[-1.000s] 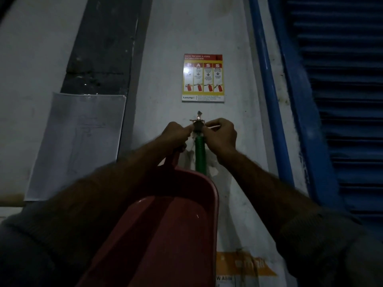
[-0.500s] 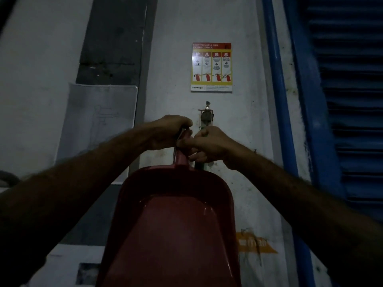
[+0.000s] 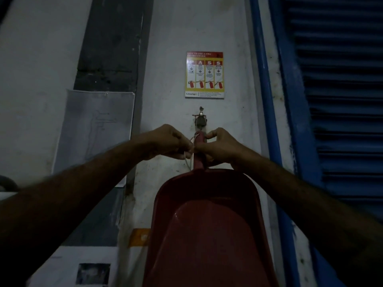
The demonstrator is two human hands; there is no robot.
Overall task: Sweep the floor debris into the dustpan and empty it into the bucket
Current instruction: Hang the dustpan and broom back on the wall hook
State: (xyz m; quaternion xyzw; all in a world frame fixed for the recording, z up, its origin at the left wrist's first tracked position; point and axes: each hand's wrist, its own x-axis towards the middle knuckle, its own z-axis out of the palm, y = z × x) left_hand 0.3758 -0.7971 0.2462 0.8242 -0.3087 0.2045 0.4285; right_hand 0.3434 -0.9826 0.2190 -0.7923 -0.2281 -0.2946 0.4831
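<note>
A red plastic dustpan [image 3: 209,228] hangs upright against the white wall, handle up, its scoop facing me. My right hand [image 3: 219,149] grips the dustpan's handle [image 3: 199,150] just below a metal wall hook [image 3: 200,119]. My left hand [image 3: 165,141] pinches a thin white string loop [image 3: 189,157] tied at the handle. Both hands meet at the handle top. No broom, bucket or floor debris shows in this view.
A fire-extinguisher instruction poster [image 3: 204,74] is fixed above the hook. A sheet in a clear sleeve [image 3: 95,129] hangs at left beside a dark pillar [image 3: 109,44]. A blue roller shutter [image 3: 339,100] and its frame fill the right side.
The green handle seen by the hook a second ago is no longer visible. My hands have stayed at the dustpan's handle top, and the view has shifted slightly.
</note>
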